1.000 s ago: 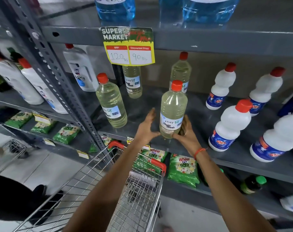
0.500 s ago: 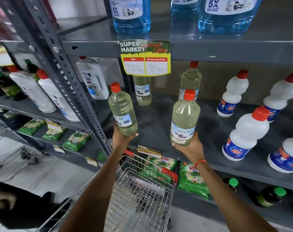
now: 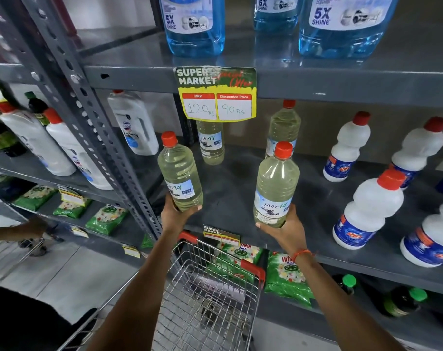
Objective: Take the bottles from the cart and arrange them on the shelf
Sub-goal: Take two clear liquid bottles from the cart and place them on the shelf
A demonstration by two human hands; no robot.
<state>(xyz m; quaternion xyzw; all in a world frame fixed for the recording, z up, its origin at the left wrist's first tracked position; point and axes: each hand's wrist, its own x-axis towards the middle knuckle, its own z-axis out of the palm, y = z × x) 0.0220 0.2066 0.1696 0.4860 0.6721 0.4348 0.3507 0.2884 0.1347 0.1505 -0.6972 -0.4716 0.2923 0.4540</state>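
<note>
Pale bleach bottles, left and right, sat gripped in my left hand and right hand; bases perhaps touched the shelf, so I eased them back squarely.

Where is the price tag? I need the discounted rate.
The price tag hangs from the upper shelf edge, centre of the head view, above the back-left bleach bottle.

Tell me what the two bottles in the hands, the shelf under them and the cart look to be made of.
The left hand's bottle and the right hand's bottle: clear, glossy plastic by the look, since the pale yellow liquid shows through; red caps, paper-like labels. The shelf: grey painted metal, probably steel, with a dull sheen and a hole-punched upright. The cart: bare shiny wire mesh, likely plated steel, with red plastic-looking corners.
</note>
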